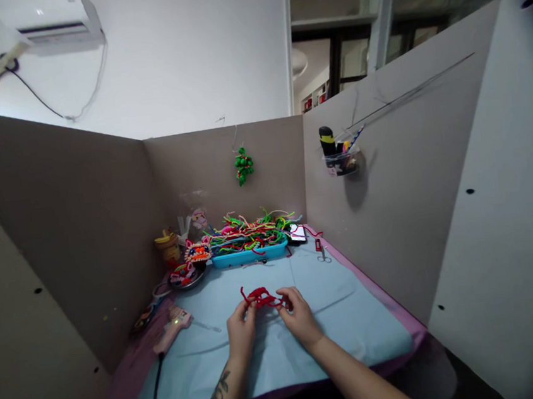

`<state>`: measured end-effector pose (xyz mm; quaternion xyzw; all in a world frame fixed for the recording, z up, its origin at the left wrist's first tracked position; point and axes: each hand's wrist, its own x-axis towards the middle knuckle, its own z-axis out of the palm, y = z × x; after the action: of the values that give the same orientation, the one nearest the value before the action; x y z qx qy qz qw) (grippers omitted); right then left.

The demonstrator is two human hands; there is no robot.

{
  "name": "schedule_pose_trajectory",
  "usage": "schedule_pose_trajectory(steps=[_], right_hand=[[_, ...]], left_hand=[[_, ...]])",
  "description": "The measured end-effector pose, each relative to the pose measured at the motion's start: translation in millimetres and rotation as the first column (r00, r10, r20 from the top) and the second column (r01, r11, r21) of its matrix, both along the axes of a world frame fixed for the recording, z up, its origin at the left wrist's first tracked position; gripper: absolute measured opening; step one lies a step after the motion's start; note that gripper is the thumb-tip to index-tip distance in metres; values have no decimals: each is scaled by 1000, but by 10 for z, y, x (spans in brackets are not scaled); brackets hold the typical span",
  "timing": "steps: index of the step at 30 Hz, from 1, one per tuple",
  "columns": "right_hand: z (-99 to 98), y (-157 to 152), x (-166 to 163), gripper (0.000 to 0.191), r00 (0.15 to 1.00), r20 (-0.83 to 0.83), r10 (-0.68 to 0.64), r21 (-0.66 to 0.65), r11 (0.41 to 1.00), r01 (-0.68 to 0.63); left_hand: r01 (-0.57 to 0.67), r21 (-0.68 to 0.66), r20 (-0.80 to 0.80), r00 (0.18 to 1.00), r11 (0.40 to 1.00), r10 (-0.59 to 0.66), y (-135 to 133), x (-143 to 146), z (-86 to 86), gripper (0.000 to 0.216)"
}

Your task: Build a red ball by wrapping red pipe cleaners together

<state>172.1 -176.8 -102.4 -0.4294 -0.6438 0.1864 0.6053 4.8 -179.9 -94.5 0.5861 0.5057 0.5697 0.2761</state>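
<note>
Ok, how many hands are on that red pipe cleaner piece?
2. The left hand holds the red pipe cleaner piece at its left end, the right hand at its right end, above the blue mat. No others show.

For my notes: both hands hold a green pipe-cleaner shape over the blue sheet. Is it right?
Not green: the head view shows the pipe-cleaner shape is red. The left hand and right hand hold it over the blue sheet.

Mount: on my head, the only view.
Facing: forward and down, from the table's (405,319) near edge toward its far edge and the partition walls (225,166).
Nearness: close; my left hand (241,332) and right hand (300,316) sit low centre.
</note>
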Motion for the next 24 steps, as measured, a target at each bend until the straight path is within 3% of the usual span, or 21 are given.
schedule_pose_trajectory(steps=[4,7,11,15,20,24], right_hand=[[5,26,35,16,1000,9,-7,-23,1000,8],[-27,74,62,11,995,-97,-2,-107,994,-8],[-69,156,98,13,948,-315,39,-255,959,-124],[-73,203,110,20,888,-449,96,-298,921,-250],[-75,198,89,29,863,-474,178,-307,885,-351],[-77,183,91,28,914,-363,181,-274,917,-290]], left_hand=[[27,-3,6,1000,1000,-27,-3,17,4,31],[53,11,23,998,999,-53,-3,35,2,33],[64,-7,103,993,998,-63,-8,54,-15,39],[111,19,122,986,994,-113,-17,61,-23,34],[131,42,122,983,991,-135,-27,51,2,24],[142,33,68,987,989,-144,-42,38,24,25]])
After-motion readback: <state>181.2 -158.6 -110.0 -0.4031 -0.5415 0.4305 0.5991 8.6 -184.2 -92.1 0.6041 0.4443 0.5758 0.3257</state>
